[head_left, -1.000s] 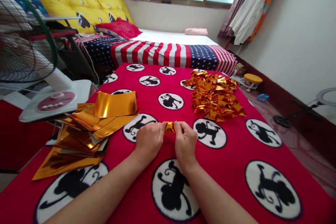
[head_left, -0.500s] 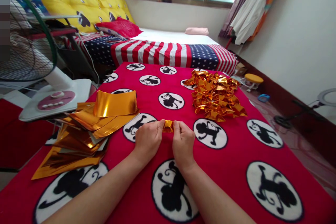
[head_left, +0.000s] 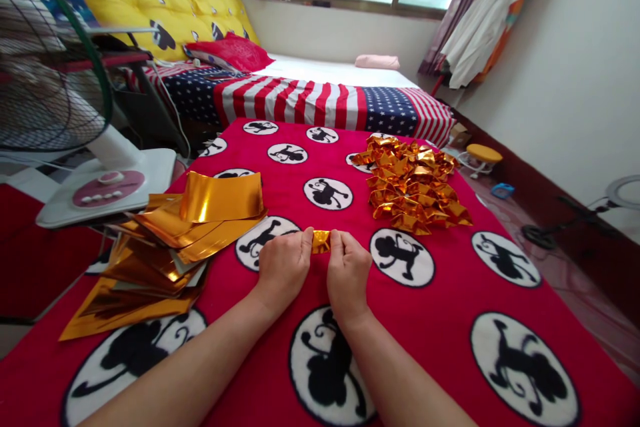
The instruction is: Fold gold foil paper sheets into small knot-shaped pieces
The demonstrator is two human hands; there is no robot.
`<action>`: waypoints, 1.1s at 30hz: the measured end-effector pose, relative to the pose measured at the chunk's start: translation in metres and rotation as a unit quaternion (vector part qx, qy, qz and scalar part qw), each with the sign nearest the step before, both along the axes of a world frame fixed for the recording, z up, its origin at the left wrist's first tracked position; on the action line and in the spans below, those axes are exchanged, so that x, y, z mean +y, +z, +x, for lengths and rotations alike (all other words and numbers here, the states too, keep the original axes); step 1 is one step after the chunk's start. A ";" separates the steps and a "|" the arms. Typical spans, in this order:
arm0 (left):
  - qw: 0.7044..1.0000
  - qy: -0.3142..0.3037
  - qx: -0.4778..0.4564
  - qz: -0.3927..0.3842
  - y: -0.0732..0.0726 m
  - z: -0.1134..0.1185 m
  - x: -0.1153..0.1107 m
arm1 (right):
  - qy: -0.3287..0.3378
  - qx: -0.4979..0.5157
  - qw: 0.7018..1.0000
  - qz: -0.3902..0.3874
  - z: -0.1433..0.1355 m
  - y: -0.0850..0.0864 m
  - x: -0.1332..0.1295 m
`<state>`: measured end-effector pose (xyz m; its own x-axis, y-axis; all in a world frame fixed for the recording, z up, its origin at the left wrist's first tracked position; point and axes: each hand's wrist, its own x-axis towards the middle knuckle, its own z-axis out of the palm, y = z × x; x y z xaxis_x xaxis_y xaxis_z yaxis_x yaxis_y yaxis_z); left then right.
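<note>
A small piece of folded gold foil paper (head_left: 321,241) is held between my two hands above the red cloth (head_left: 430,347) with black figures in white circles. My left hand (head_left: 284,265) pinches its left end between thumb and curled fingers. On the right end, my right hand (head_left: 349,273) has the same closed grip. To the left lies a loose stack of flat gold foil sheets (head_left: 220,199), its top sheet slightly curved. A pile of folded gold foil pieces (head_left: 413,183) sits on the cloth at the back right.
A fan (head_left: 113,187) on a white base stands at the left beside the cloth. Behind it is a bed with a striped and starred cover (head_left: 300,101). A yellow stool (head_left: 484,152) stands on the floor at the right.
The view has shifted slightly. Both hands still pinch the foil piece in nearly the same place, and its visible face looks slightly more creased.
</note>
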<state>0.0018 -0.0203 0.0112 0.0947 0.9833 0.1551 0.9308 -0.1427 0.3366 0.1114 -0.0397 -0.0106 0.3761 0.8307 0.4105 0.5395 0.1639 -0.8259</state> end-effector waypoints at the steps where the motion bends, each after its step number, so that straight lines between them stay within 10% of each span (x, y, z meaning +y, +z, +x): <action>1: 1.000 -0.001 0.002 0.003 0.000 0.000 0.000 | -0.001 -0.004 1.000 0.001 0.000 0.000 0.000; 33: 0.994 0.005 -0.107 0.022 -0.002 -0.007 0.003 | 0.029 0.036 0.999 0.004 -0.001 0.000 -0.003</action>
